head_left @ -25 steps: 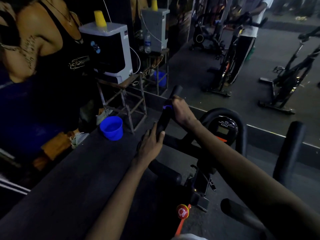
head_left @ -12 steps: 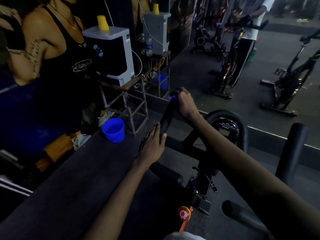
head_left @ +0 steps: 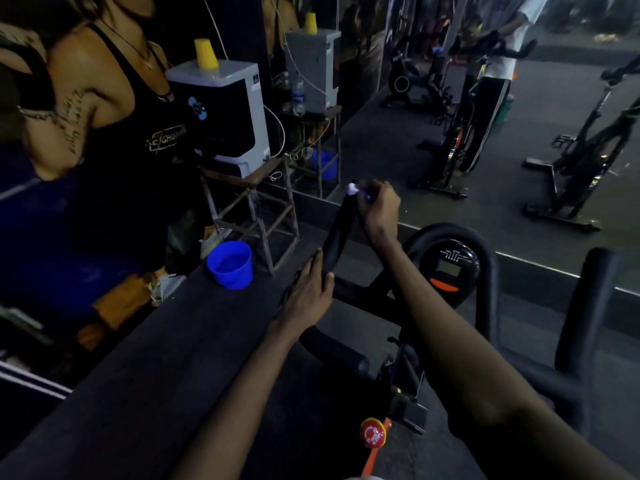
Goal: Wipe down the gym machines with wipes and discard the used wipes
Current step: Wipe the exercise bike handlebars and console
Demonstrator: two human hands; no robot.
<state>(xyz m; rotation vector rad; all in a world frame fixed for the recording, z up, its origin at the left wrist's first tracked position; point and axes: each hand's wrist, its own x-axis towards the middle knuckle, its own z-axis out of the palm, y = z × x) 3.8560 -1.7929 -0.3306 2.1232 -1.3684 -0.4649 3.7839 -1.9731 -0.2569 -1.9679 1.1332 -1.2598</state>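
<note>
Dim light; the view is being taken from above an exercise bike (head_left: 408, 344).

- A pale, purple-tinged wipe (head_left: 356, 190) is being pinched in the curled fingers of the right hand (head_left: 379, 211) and held against the top end of the left upright handlebar grip (head_left: 337, 233).
- The left hand (head_left: 308, 294) is being rested at the base of the same grip. Its fingers are lying straight along the bar and its thumb is touching the near side; nothing is being gripped.
- The bike's console (head_left: 450, 270) is being framed by the looped centre bar, just right of the right forearm.
- A red knob (head_left: 372, 433) is being shown low on the frame.
- A blue bucket (head_left: 230, 265) is being kept on the floor, beside a metal stand (head_left: 258, 209).
- A water purifier (head_left: 225, 112) is being carried by that stand, with a yellow cup (head_left: 205, 54) upturned on top.
</note>
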